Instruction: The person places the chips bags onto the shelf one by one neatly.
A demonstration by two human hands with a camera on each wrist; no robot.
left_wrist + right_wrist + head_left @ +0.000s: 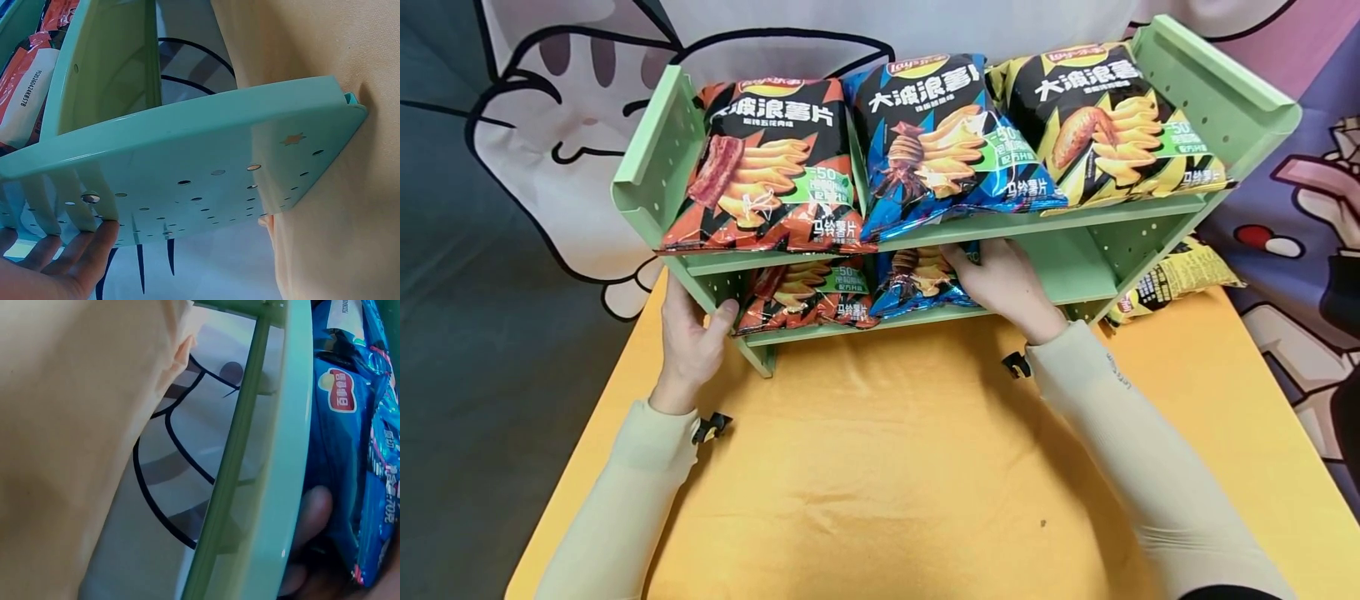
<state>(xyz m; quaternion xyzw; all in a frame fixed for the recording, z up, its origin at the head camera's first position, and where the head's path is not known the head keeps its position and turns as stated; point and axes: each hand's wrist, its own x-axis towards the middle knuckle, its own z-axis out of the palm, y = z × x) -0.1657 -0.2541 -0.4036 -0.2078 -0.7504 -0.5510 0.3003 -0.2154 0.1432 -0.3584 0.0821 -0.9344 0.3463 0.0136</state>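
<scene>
A green two-tier shelf rack [1078, 262] stands on the table. On its lower tier, my right hand [1003, 279] grips the right side of a blue bag of potato chips [917, 283], thumb across its front. Fingertips show against the blue bag [344, 444] in the right wrist view, just behind the shelf's front lip [284, 456]. My left hand [694, 346] holds the rack's left side panel, thumb toward the front edge. Its fingers [94, 256] lie along the outer face of the perforated panel [206, 169]. Beside the blue bag sits a red bag of chips [808, 296].
The upper tier carries a red chip bag [775, 167], a blue one [947, 150] and a black-and-yellow one [1112, 125], leaning back. A yellow bag [1176, 279] lies on the table [880, 467] right of the rack. A printed cartoon cloth [580, 183] hangs behind.
</scene>
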